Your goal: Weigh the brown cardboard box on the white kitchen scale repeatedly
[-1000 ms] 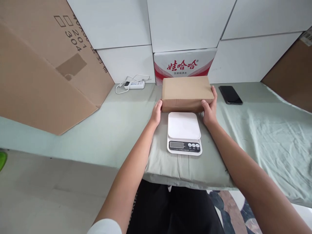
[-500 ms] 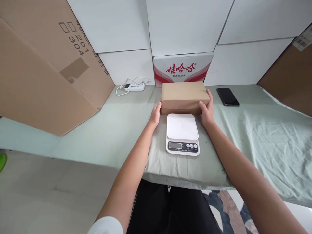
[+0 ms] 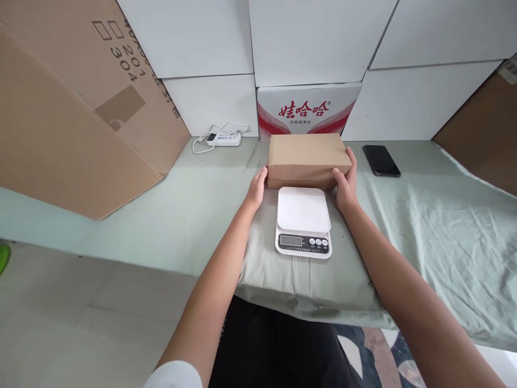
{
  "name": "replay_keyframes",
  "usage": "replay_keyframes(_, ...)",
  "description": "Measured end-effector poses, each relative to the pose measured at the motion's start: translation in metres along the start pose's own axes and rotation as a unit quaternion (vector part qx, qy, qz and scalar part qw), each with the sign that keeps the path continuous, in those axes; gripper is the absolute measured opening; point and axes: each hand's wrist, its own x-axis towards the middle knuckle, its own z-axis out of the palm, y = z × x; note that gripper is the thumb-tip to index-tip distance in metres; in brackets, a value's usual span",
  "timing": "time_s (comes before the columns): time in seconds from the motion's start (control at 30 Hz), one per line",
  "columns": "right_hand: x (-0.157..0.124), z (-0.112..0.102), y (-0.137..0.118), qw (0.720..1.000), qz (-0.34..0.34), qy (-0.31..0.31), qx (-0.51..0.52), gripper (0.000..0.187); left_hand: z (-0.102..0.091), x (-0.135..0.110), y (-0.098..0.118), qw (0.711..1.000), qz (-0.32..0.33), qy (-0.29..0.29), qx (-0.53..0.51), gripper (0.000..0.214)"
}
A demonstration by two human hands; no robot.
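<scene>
A plain brown cardboard box [image 3: 307,156] sits between my two hands, just behind the kitchen scale. My left hand [image 3: 257,187] presses against its left end, with the fingers partly hidden along the side. At the right end my right hand [image 3: 346,180] grips the box, thumb on the front face and fingers round the far side. The white digital kitchen scale [image 3: 304,215] lies in front of the box, its pan bare and its display [image 3: 291,241] blank.
A white and red printed carton [image 3: 307,110] stands behind the box against white panels. A power strip with a white cable [image 3: 224,139] lies at back left, a black phone [image 3: 382,160] at right. Large cardboard cartons [image 3: 81,124] flank the green cloth [image 3: 161,231].
The view has shifted slightly. Both hands stay on the box, and the box and scale keep nearly the same places.
</scene>
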Motion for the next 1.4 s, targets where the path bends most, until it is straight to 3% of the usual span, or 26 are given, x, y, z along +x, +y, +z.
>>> replay_keyframes(0.53, 0.000, -0.002, -0.002, 1.000, 0.013, 0.007, 0.019, 0.113, -0.005, 0.004, -0.001, 1.000, 0.009, 0.022, 0.008, 0.060)
replay_keyframes(0.93, 0.002, -0.006, -0.001, 0.999, -0.027, -0.004, -0.020, 0.108, -0.005, -0.003, -0.001, 0.998, -0.008, 0.038, 0.040, 0.069)
replay_keyframes(1.2, 0.000, -0.006, -0.003, 1.000, 0.012, 0.001, 0.012, 0.118, -0.004, -0.005, -0.002, 0.999, 0.012, 0.005, 0.043, 0.056)
replay_keyframes(1.4, -0.002, -0.003, -0.016, 1.000, -0.002, 0.000, -0.013, 0.126, 0.001, -0.011, 0.006, 0.999, 0.014, 0.005, 0.052, 0.059)
